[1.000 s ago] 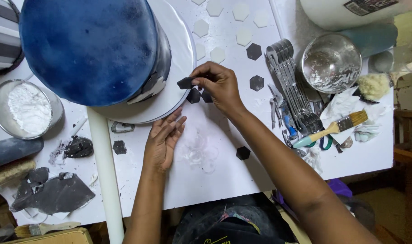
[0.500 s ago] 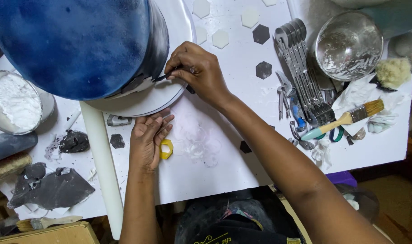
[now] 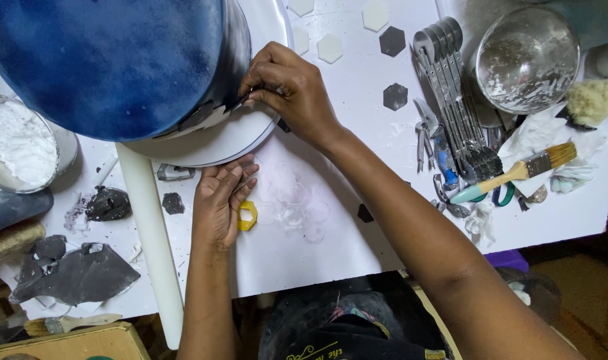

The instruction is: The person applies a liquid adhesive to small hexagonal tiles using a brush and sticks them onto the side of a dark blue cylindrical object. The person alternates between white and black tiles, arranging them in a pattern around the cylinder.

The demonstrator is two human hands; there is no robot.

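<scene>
White worktop (image 3: 357,247): right hand (image 3: 287,90) pinches a dark hexagon piece (image 3: 240,101) against the blue cake's (image 3: 104,60) near-right side; left hand (image 3: 220,200) lies flat, fingers extended, empty, steadying the cake board (image 3: 210,143).

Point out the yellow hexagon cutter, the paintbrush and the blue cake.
yellow hexagon cutter (image 3: 248,216), head view, on its right rim.
paintbrush (image 3: 517,172), head view, on its wooden handle.
blue cake (image 3: 97,60), head view, on its top face.
</scene>
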